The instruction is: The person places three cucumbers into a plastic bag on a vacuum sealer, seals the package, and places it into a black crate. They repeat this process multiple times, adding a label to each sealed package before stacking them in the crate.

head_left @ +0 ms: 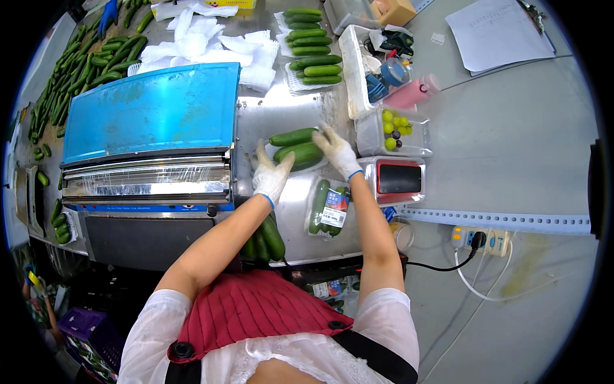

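Two thick cucumbers (298, 155) lie side by side on a pale tray on the steel table, with my hands at their two ends. My left hand (272, 174), in a white glove with a blue cuff, holds their left end; its thumb rests on the nearer cucumber and its fingers reach the tray's left edge. At the right end, my right hand (337, 152), gloved alike, grips with its thumb low and fingers along the far side. Just nearer me sits a wrapped pack of cucumbers (328, 208) with a label. Several loose cucumbers (272, 238) are partly under my left forearm.
To the left stands a film-wrapping machine (147, 182) with a blue lid (152, 115). Behind it are piled cucumbers (89, 67) and white foam nets (198, 45). Paired cucumbers (313, 41) line the back. Right: a white bin (352, 70), grapes box (419, 131), phone (400, 177), power strip (486, 240).
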Available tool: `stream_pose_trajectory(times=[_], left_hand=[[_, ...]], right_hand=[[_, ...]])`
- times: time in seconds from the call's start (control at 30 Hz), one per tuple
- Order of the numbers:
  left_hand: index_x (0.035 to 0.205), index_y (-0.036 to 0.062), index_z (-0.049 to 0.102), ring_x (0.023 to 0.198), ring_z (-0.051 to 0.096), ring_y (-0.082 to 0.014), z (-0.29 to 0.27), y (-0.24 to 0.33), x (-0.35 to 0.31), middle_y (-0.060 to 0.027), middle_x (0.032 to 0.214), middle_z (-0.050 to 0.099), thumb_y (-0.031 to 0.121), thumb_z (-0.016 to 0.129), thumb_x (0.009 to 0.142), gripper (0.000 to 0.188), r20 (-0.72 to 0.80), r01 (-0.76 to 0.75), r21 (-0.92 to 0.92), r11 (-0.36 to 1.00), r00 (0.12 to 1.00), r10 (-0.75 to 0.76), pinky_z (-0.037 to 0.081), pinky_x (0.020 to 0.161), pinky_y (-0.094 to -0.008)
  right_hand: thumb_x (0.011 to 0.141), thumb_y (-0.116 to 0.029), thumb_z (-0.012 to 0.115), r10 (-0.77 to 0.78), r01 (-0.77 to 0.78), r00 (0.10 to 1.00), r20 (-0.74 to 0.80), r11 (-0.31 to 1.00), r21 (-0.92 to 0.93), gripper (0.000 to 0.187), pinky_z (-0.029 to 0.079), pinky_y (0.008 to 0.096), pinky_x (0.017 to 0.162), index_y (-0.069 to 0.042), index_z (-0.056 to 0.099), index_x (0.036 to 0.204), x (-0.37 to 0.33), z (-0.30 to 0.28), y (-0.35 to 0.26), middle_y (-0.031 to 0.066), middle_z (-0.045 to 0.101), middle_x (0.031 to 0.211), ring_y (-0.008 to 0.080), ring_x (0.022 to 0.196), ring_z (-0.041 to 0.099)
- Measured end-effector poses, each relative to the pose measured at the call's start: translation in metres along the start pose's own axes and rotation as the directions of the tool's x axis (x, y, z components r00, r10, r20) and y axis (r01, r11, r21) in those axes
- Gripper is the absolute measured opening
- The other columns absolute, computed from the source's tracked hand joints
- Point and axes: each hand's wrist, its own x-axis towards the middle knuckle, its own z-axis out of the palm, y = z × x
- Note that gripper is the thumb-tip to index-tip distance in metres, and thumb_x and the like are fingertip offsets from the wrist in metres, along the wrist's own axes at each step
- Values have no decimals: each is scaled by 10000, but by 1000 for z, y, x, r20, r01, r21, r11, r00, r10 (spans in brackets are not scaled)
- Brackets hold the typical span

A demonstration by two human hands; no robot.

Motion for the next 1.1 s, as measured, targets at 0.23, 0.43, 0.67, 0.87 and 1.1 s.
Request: stream_pose_trajectory(times=[0.23,0.43,0.67,0.87,1.1], left_hand=[[1533,108,202,1363,326,-481,-1,7,5,-350,1503,213,481,827,672,1127,-12,59,136,989,998,-58,334,1115,-439],[1550,80,129,1398,335,-394,-19,28,-7,-276,1529,249,206,778,704,1073,121,-292,12,956,950,288,355,1117,-399],[1543,14,112,1383,390,-297,-49,68,-35,-232,1528,310,33,658,765,951,224,-400,-126,908,880,419,351,1123,-348],[1532,-32,102,1396,363,-290,-73,69,-38,-245,1533,288,48,686,763,968,215,-497,-225,838,814,540,320,1143,-346],[1506,-94,107,1392,364,-322,-147,84,-39,-291,1509,301,189,799,708,1094,163,-547,-198,814,800,577,319,1142,-358]], right_hand=[[881,-438,677,-97,87,992,81,989,121,632,424,330,1018,-77,516,1374,10,20,0,161,586,1290,261,1179,566],[906,-352,659,-77,16,996,47,666,745,561,432,302,988,-34,526,1349,6,11,26,105,590,1260,209,1126,571],[923,-424,586,-131,18,990,45,442,897,601,472,368,996,-43,467,1373,-35,-21,-45,107,567,1275,221,1144,573],[927,-346,582,-136,169,984,-116,500,849,567,422,327,1029,-11,486,1375,-34,-20,-46,99,558,1304,193,1151,548],[933,-286,613,-172,268,963,-207,543,795,474,431,302,979,-10,539,1311,-27,-2,-95,72,574,1221,163,1093,543]])
